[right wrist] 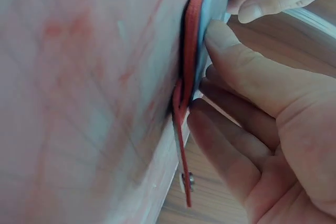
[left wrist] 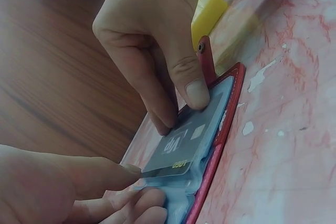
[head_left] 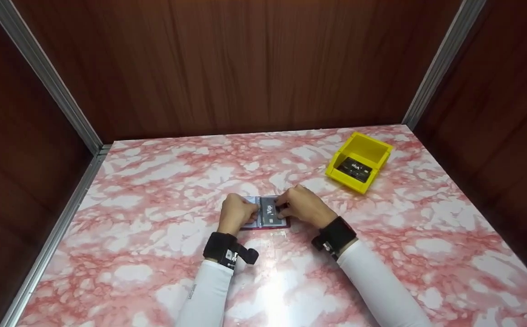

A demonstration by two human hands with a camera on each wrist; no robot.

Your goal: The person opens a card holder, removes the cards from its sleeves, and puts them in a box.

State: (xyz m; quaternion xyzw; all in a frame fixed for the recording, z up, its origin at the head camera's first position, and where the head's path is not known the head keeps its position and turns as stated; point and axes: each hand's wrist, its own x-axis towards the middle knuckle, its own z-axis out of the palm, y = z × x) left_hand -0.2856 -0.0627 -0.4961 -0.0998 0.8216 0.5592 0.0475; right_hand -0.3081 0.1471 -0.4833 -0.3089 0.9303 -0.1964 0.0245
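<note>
A red-covered card holder [head_left: 252, 225] lies spread on the table, with clear plastic sleeves inside. A dark grey card [head_left: 268, 215] marked "Vip" sits mostly in the right sleeve; in the left wrist view its "LOGO" edge [left wrist: 178, 168] looks darker than the rest. My left hand [head_left: 237, 212] pinches at the holder's middle, thumb beside the card's corner and the other fingers curled. Across the card's outer end, my right hand [head_left: 306, 204] grips with thumb and fingers over the sleeve. A red snap strap [right wrist: 182, 166] sticks out past the holder's outer edge.
To the back right stands a yellow bin [head_left: 366, 147], tilted on the table, with black cards [head_left: 355, 169] in it. The table [head_left: 154, 254] has a red-and-white marbled top. Brown wood-grain panels [head_left: 245, 68] enclose it at the back and both sides.
</note>
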